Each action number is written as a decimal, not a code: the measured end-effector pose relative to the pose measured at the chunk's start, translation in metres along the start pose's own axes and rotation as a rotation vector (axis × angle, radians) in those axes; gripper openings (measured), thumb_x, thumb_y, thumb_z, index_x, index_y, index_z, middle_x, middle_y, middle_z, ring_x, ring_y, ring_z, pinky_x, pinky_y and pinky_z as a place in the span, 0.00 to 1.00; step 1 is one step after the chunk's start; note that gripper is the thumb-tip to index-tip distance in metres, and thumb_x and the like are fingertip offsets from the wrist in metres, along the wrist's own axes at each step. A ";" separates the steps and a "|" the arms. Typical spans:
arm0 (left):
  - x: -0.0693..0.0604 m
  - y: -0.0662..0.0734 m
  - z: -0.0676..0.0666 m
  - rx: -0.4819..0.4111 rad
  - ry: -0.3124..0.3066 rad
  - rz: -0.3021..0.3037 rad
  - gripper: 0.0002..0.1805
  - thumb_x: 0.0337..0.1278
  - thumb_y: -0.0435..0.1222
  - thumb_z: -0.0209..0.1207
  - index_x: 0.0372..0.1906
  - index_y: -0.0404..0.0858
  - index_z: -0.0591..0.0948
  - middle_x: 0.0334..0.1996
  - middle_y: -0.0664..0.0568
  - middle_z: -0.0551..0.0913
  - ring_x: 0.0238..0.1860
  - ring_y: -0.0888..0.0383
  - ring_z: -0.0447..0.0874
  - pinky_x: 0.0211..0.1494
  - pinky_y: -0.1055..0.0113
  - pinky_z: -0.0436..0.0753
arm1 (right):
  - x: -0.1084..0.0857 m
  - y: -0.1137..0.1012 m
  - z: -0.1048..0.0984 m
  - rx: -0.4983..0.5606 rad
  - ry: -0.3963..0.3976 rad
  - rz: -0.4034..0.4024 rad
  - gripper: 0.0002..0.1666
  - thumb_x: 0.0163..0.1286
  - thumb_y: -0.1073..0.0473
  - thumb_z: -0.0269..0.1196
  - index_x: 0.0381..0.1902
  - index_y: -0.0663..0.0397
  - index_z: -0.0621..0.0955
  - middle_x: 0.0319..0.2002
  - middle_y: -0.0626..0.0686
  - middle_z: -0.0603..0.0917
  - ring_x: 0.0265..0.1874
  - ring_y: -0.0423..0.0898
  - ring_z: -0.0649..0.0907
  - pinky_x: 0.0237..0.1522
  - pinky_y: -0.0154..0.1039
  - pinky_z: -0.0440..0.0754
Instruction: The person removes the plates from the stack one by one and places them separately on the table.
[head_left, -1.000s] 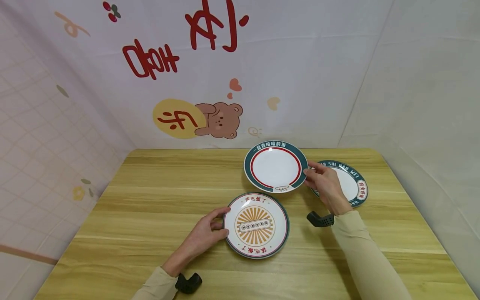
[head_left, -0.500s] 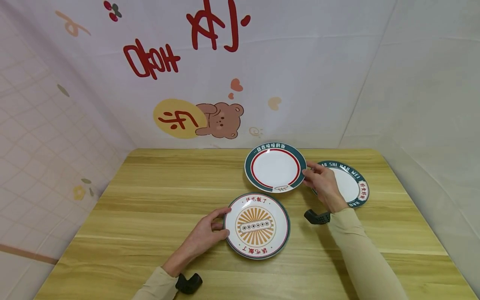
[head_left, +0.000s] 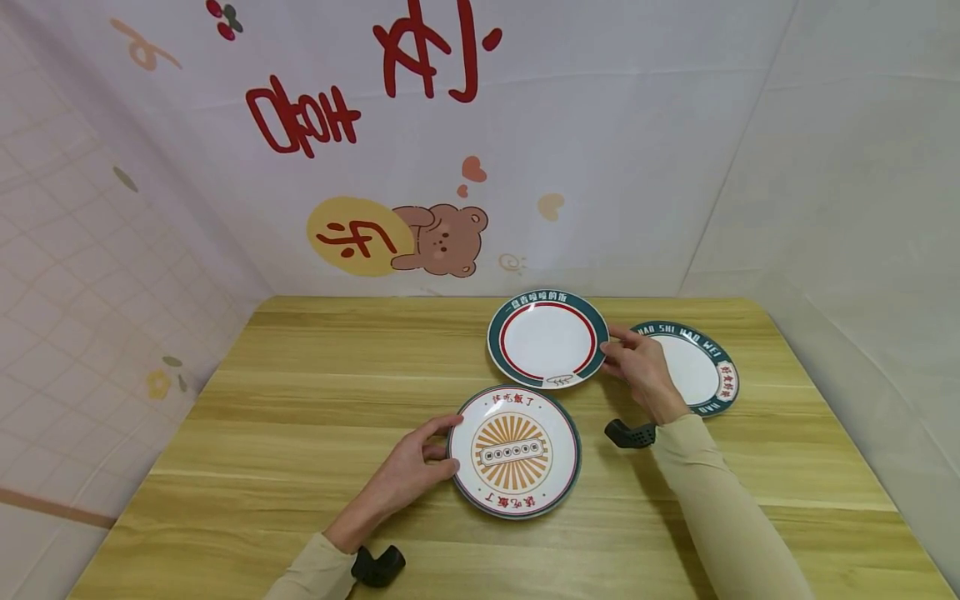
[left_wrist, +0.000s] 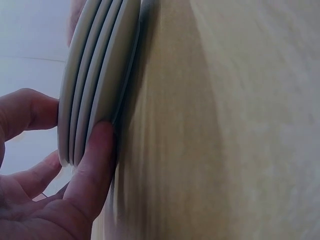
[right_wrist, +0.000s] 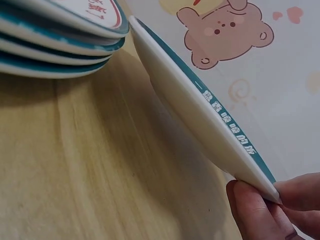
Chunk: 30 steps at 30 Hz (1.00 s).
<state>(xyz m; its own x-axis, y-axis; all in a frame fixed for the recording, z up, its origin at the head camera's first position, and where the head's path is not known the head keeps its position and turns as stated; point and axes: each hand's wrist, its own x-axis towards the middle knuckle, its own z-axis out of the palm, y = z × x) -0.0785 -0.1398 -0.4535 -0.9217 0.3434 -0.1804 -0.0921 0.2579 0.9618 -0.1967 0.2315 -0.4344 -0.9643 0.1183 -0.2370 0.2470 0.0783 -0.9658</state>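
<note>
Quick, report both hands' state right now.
Left hand: holding the edge of the plate stack, thumb and fingers at its rim.
Right hand: holding the red-ringed plate, pinched at its rim.

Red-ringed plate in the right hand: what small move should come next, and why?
Probably ease the red-ringed plate down onto the table, clear of the plate stack: the right wrist view shows it raised, the right hand pinches just one side, and the left hand is at the stack.
</note>
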 end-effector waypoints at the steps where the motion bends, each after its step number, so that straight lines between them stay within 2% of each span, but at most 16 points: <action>1: 0.000 0.000 0.000 0.005 0.001 -0.003 0.36 0.61 0.26 0.64 0.75 0.39 0.71 0.69 0.38 0.71 0.55 0.48 0.85 0.46 0.70 0.85 | 0.000 0.000 0.001 0.001 -0.004 -0.006 0.28 0.79 0.64 0.57 0.74 0.63 0.71 0.57 0.62 0.76 0.37 0.37 0.85 0.51 0.37 0.87; 14: -0.006 0.001 0.000 0.001 -0.018 -0.011 0.35 0.61 0.27 0.65 0.74 0.40 0.72 0.69 0.39 0.71 0.53 0.50 0.85 0.45 0.70 0.84 | 0.001 0.006 0.002 -0.007 -0.021 -0.001 0.29 0.80 0.64 0.57 0.76 0.63 0.69 0.58 0.63 0.73 0.39 0.38 0.84 0.50 0.34 0.86; 20: -0.008 0.002 -0.001 -0.009 -0.040 -0.015 0.35 0.61 0.27 0.65 0.74 0.40 0.72 0.70 0.40 0.71 0.52 0.50 0.85 0.45 0.70 0.83 | 0.001 0.007 0.003 -0.003 -0.019 0.019 0.29 0.80 0.65 0.57 0.75 0.64 0.69 0.58 0.62 0.73 0.37 0.37 0.85 0.47 0.32 0.87; 30: -0.009 0.002 -0.002 0.002 -0.050 -0.018 0.35 0.62 0.27 0.64 0.74 0.40 0.72 0.69 0.40 0.70 0.53 0.49 0.85 0.45 0.70 0.84 | 0.000 0.007 0.009 -0.046 -0.031 0.009 0.28 0.79 0.65 0.57 0.74 0.66 0.70 0.59 0.65 0.73 0.36 0.37 0.84 0.45 0.31 0.87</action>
<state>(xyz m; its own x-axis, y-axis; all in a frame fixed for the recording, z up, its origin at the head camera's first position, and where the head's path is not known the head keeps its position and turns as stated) -0.0716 -0.1443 -0.4492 -0.9001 0.3831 -0.2074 -0.1076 0.2659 0.9580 -0.1959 0.2236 -0.4425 -0.9643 0.0886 -0.2497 0.2593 0.1226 -0.9580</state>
